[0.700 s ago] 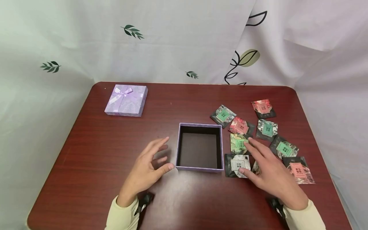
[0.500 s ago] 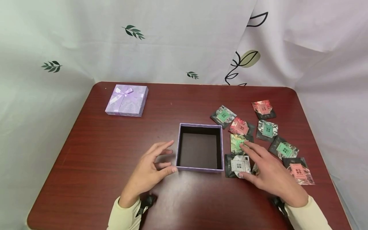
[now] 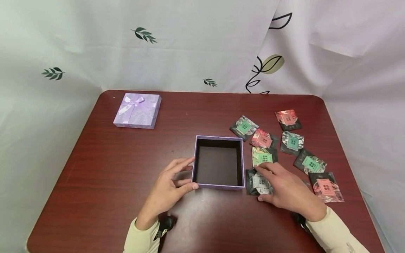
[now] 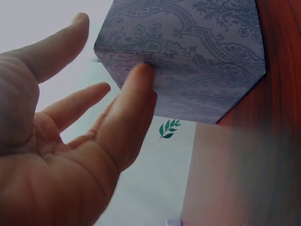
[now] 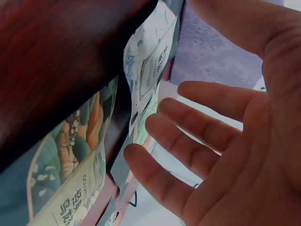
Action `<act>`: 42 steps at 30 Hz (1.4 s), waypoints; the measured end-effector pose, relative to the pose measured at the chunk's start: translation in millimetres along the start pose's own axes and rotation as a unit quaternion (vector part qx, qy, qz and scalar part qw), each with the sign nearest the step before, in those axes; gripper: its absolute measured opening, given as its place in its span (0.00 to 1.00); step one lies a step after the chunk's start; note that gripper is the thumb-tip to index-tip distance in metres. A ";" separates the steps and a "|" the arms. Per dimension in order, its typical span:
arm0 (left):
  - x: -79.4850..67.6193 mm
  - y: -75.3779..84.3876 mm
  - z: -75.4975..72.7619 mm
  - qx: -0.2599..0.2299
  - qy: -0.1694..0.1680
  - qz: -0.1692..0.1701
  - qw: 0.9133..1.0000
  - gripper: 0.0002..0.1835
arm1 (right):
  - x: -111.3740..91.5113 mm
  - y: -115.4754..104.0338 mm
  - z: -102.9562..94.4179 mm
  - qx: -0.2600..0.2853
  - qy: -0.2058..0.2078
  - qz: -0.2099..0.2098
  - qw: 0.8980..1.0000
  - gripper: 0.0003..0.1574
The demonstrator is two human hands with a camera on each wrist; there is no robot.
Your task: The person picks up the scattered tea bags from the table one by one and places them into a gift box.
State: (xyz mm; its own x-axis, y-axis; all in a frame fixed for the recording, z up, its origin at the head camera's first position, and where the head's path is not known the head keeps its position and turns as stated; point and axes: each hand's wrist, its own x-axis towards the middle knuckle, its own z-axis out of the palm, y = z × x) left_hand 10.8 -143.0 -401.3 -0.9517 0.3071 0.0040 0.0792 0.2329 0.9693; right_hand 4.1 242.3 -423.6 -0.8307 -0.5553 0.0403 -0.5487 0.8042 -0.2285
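A lidless purple patterned box (image 3: 218, 187) with a dark inside stands mid-table. At its left wall is my left hand (image 3: 169, 188), fingers loosely bent; in the left wrist view a fingertip meets or nearly meets the patterned wall (image 4: 188, 84). My right hand (image 3: 286, 188) hovers palm down over a black-and-white sachet (image 3: 260, 181), with nothing in its grasp. Its fingers are relaxed and apart from that sachet (image 5: 153, 61) in the right wrist view. Another sachet with a green and orange picture (image 5: 75, 146) lies near, mostly hidden under the hand in the head view.
A purple lid with a ribbon bow (image 3: 137, 110) lies at the back left. Right of the box are several flat sachets, among them a yellow-green one (image 3: 264, 157), a red one (image 3: 288, 119) and a pink one (image 3: 326, 187). A white curtain (image 3: 177, 45) hangs behind the table.
My left hand has moved right, up to the box wall. My right hand has come left and nearer the front, over the black-and-white sachet. Box and sachets have stayed put.
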 end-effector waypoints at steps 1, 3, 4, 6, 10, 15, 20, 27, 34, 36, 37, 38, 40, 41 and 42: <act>-0.3 -0.4 0.2 0.000 0.000 -0.002 1.000 0.40 | 0.9 0.3 0.8 -0.004 -0.003 0.000 1.000 0.57; -0.8 -1.6 0.5 0.000 -0.002 -0.004 1.000 0.40 | 2.6 1.1 2.4 -0.012 -0.011 0.000 1.000 0.57; -1.0 -2.3 0.5 -0.002 -0.003 -0.004 1.000 0.40 | 3.4 1.4 3.0 -0.016 -0.014 -0.002 1.000 0.56; -1.4 -3.3 0.6 -0.004 -0.005 -0.005 1.000 0.39 | 5.1 2.2 4.6 -0.021 -0.019 -0.004 1.000 0.56; -1.6 -3.5 0.5 -0.009 -0.008 -0.009 1.000 0.38 | 7.7 2.8 6.2 -0.026 -0.024 -0.011 0.999 0.55; -1.0 -2.3 0.3 -0.014 -0.012 -0.014 1.000 0.38 | 11.2 3.1 5.8 -0.024 -0.026 -0.016 0.999 0.53; -0.9 -2.3 0.3 -0.014 -0.014 -0.016 1.000 0.38 | 14.0 3.5 3.9 -0.020 -0.029 -0.025 0.999 0.52; -0.1 -3.3 -0.1 -0.017 -0.015 -0.010 1.000 0.38 | 16.1 5.9 3.8 -0.013 -0.017 -0.037 0.999 0.50; 0.3 -3.0 -0.3 -0.018 -0.014 -0.008 1.000 0.38 | 16.2 5.1 6.2 -0.014 -0.012 -0.044 0.999 0.52; 0.5 -2.8 -0.3 -0.017 -0.014 -0.007 1.000 0.38 | 16.3 3.9 6.3 -0.015 -0.020 -0.042 0.999 0.55; 0.6 -2.7 -0.4 -0.016 -0.013 -0.007 1.000 0.38 | 16.5 3.1 6.1 -0.014 -0.024 -0.041 0.999 0.56; 0.7 -2.6 -0.4 -0.015 -0.013 -0.007 1.000 0.38 | 16.7 2.6 5.9 -0.013 -0.027 -0.042 0.999 0.56; 0.9 -2.4 -0.5 -0.014 -0.013 -0.008 1.000 0.38 | 17.4 1.5 5.3 -0.011 -0.032 -0.043 0.998 0.56; 0.9 -2.3 -0.6 -0.015 -0.014 -0.009 1.000 0.38 | 17.8 1.2 5.2 -0.011 -0.034 -0.045 0.998 0.55; 1.0 -2.2 -0.6 -0.015 -0.014 -0.010 1.000 0.38 | 18.3 1.0 5.1 -0.011 -0.035 -0.047 0.998 0.54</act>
State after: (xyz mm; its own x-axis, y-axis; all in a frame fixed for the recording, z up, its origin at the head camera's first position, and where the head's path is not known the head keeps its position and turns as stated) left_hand 9.5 -143.8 -403.3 -0.9443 0.3284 -0.0217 0.0509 0.2110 0.9761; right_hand -11.1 231.9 -428.1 -0.7672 -0.6414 -0.0074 -0.6265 0.7517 -0.2061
